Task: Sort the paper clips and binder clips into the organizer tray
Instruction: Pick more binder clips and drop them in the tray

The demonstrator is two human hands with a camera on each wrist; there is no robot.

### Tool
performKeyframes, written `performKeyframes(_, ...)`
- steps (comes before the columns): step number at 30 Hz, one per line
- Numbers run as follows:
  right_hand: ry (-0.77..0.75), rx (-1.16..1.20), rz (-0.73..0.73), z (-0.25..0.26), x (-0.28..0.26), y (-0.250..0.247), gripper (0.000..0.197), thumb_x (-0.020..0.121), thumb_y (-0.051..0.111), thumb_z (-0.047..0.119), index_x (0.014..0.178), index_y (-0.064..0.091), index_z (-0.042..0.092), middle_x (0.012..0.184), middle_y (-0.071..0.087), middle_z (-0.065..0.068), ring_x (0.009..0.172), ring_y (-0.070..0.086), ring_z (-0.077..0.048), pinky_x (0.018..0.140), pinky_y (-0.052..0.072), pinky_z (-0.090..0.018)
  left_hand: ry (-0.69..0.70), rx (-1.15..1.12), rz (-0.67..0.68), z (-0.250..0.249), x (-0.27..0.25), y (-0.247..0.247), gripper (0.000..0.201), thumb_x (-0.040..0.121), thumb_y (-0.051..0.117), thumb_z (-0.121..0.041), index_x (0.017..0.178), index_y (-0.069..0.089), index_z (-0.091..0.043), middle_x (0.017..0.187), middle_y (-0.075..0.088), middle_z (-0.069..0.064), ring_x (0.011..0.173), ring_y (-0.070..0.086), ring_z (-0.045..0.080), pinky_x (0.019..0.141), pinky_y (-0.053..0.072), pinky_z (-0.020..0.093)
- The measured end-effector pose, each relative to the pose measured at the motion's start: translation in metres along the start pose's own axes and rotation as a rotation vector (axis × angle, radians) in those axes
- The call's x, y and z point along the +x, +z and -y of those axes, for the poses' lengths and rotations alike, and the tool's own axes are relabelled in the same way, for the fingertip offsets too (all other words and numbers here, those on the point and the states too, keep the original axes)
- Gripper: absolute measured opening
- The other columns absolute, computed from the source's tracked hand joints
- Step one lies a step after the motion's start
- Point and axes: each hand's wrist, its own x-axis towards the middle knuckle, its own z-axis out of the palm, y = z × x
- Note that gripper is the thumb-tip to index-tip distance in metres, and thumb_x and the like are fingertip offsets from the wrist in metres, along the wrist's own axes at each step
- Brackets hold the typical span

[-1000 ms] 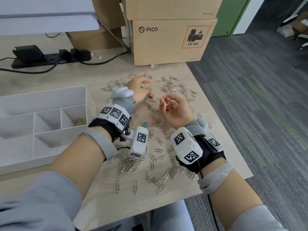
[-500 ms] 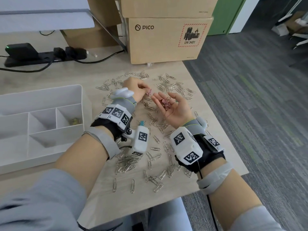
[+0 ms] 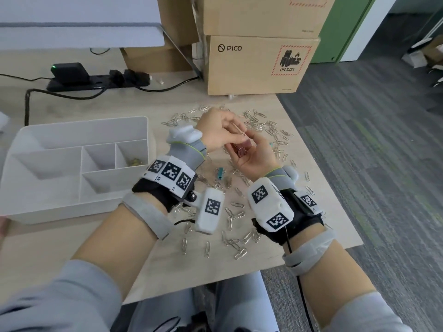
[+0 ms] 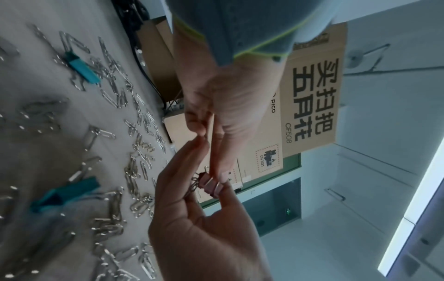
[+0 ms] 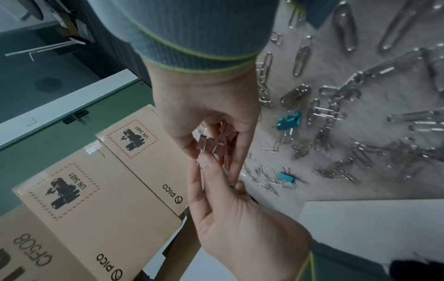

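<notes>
My right hand [image 3: 257, 159] is palm up over the table, fingers curled round several pink binder clips [image 3: 242, 150], also seen in the right wrist view [image 5: 216, 145]. My left hand [image 3: 215, 130] meets it from the left and pinches one pink binder clip [image 4: 211, 187] at the right hand's fingertips. Silver paper clips [image 3: 236, 213] lie scattered over the table. Two teal binder clips [image 3: 220, 174] [image 3: 271, 144] lie among them. The white organizer tray [image 3: 84, 123] stands to the left, with a small gold item [image 3: 134, 161] in one compartment.
Stacked cardboard boxes [image 3: 254, 65] stand at the back of the table. A black power strip [image 3: 96, 80] with cables lies at the back left. The table's right edge [image 3: 318, 164] drops to grey carpet. My lap is under the front edge.
My left hand has lifted from the table with a pink clip and moved right to the right hand. The right hand's fingers have curled in round its clips.
</notes>
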Motion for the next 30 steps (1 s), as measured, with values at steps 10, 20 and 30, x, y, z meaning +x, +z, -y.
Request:
performKeyframes(10, 0.036, -0.100, 0.007, -0.037, -0.005, 0.027, 0.028, 0.095, 0.046, 0.016, 0.080, 0.065, 0.002, 0.062, 0.065, -0.006, 0.050, 0.063, -0.011, 0.044, 0.051, -0.015, 0.095, 0.137, -0.109, -0.005, -0.047, -0.035, 0.015, 0.072, 0.076, -0.020, 0.086, 0.073, -0.014, 0.083, 0.074, 0.004, 0.077, 0.066, 0.004, 0.076, 0.048, 0.014)
performKeyframes(20, -0.075, -0.615, 0.045, -0.095, -0.007, 0.075, 0.033, 0.095, 0.049, 0.022, 0.064, 0.042, 0.014, 0.059, 0.050, 0.001, 0.028, 0.027, -0.002, 0.025, 0.014, -0.012, -0.089, 0.287, -0.583, 0.045, -0.120, -0.140, 0.017, 0.078, 0.067, -0.015, 0.094, 0.072, -0.014, 0.103, 0.070, 0.001, 0.098, 0.060, 0.014, 0.082, 0.041, 0.016)
performKeyframes(30, -0.438, -1.354, 0.161, -0.144, 0.003, 0.114, 0.028, 0.083, 0.067, 0.020, 0.059, 0.054, 0.013, 0.065, 0.061, -0.004, 0.035, 0.035, -0.007, 0.039, 0.030, -0.017, -0.209, 0.295, -0.575, 0.092, -0.157, -0.182, 0.013, 0.076, 0.070, -0.011, 0.088, 0.073, -0.009, 0.106, 0.071, 0.009, 0.100, 0.063, 0.023, 0.093, 0.046, 0.029)
